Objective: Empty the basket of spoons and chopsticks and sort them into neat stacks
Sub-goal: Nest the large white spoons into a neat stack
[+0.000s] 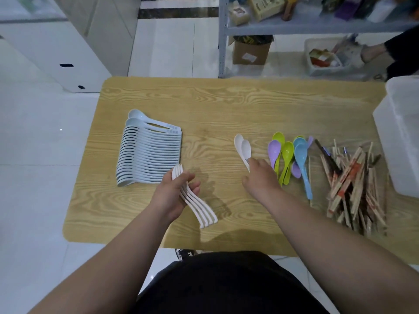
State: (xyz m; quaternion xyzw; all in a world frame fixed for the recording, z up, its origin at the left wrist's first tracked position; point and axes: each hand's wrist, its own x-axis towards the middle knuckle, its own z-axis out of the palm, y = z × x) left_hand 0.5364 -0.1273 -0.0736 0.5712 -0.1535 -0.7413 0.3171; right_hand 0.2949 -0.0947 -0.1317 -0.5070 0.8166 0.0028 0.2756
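Note:
My left hand (173, 193) grips a nested stack of several white spoons (199, 209), handles pointing toward me. My right hand (260, 177) rests on the handles of two more white spoons (242, 147) lying on the wooden table (226, 103); fingers closed over them. A long neat row of pale blue spoons (149, 152) lies at the table's left. Loose green, purple and blue coloured spoons (289, 157) lie right of my right hand. Farther right sits a jumbled pile of wooden chopsticks (353, 182).
A white plastic basket (401, 137) stands at the table's right edge. Behind the table are a metal shelf (223, 37) with boxes, a cardboard box (250, 52) and a bin on the tiled floor. A white cabinet (68, 46) stands back left. Another person's leg shows at top right.

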